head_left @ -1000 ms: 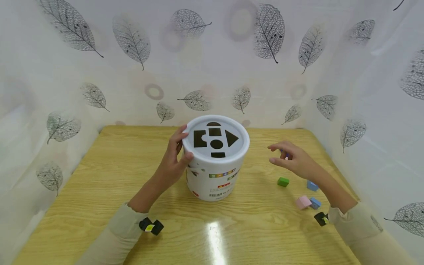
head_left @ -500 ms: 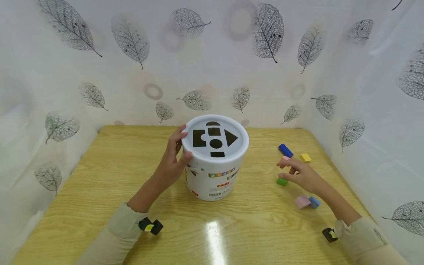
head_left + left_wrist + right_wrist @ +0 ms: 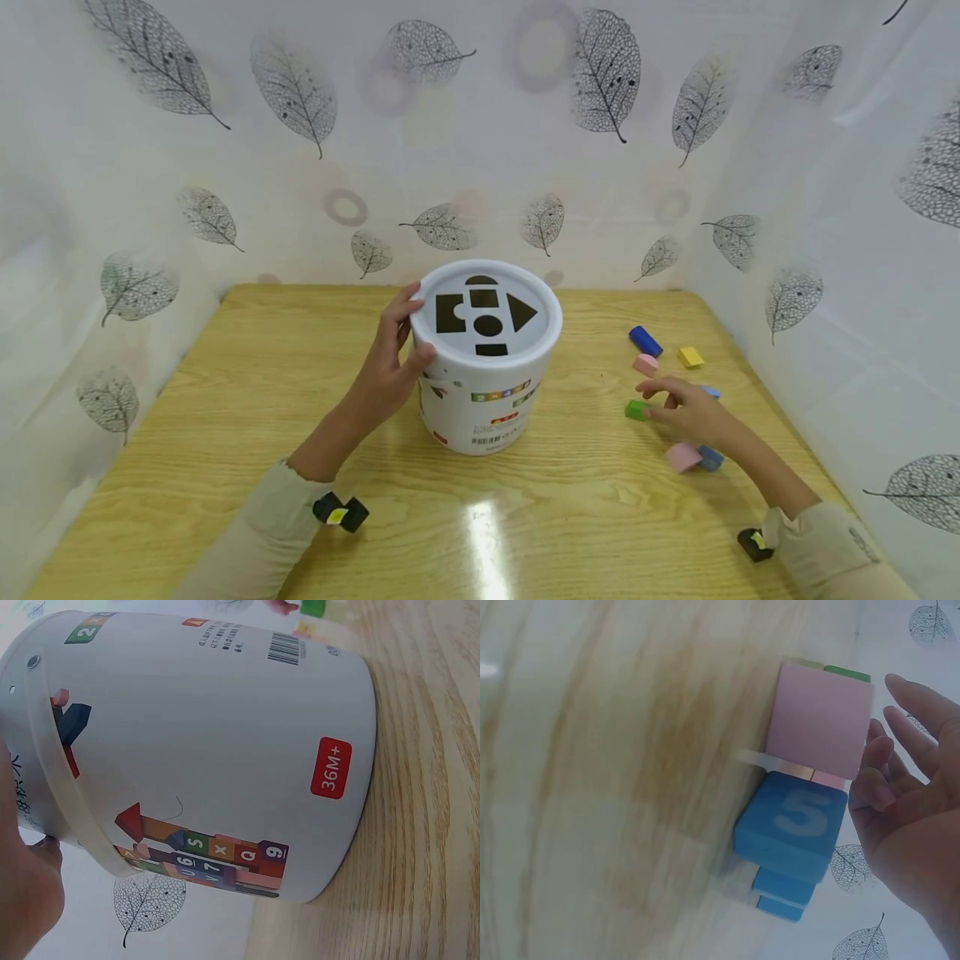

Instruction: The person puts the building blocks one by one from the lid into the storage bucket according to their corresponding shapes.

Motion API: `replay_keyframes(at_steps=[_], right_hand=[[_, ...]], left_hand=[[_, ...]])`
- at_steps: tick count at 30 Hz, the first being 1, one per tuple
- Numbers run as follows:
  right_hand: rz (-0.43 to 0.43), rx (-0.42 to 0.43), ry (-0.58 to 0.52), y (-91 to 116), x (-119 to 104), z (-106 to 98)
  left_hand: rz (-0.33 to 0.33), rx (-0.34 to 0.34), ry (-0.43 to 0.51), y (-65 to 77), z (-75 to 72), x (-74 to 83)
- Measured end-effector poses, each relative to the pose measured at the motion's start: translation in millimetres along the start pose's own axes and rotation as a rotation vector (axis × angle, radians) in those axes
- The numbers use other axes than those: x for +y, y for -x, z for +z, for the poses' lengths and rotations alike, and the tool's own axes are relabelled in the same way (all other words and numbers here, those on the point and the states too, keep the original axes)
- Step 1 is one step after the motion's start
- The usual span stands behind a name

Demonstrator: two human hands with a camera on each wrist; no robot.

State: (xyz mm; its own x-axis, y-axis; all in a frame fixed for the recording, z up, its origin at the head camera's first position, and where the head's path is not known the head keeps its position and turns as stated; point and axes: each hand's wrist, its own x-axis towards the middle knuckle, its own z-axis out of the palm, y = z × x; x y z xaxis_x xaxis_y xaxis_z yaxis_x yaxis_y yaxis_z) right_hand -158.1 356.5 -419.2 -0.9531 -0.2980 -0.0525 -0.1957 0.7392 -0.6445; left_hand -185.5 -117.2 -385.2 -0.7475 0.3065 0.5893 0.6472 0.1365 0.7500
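My left hand (image 3: 386,367) holds the side of a white toy-block bucket (image 3: 480,408), thumb and fingers at the rim of its lid (image 3: 525,346), which has several shaped holes. In the left wrist view, part of the left hand (image 3: 30,892) shows beside the bucket's handle (image 3: 75,810). Over on the right, my right hand (image 3: 693,412) reaches over the table with its fingertips at a green block (image 3: 636,410). Seen from the right wrist, the fingers bend loosely beyond a pink block (image 3: 821,720) and a blue block (image 3: 802,825) marked 5.
A blue cylinder (image 3: 646,341), a pink half-round block (image 3: 645,364) and a yellow block (image 3: 691,357) lie behind the right hand. Another blue block (image 3: 712,392) is partly hidden by it. Leaf-printed curtains (image 3: 480,167) enclose the wooden table (image 3: 300,333).
My right hand has moved down and to the right, from over the blue cylinder to the green block, uncovering the cylinder and the pink half-round. The left hand and bucket stay put.
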Motion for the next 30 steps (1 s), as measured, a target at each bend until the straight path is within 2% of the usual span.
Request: replay_keyframes(at_steps=[16, 30], right_hand=[[0.035, -0.037, 0.020, -5, 12, 7], [0.008, 0.002, 0.036, -4, 6, 5]], left_hand=[[-0.009, -0.015, 0.005, 0.0, 0.2, 1.6], [-0.006, -0.012, 0.001, -0.4, 0.3, 4.0]])
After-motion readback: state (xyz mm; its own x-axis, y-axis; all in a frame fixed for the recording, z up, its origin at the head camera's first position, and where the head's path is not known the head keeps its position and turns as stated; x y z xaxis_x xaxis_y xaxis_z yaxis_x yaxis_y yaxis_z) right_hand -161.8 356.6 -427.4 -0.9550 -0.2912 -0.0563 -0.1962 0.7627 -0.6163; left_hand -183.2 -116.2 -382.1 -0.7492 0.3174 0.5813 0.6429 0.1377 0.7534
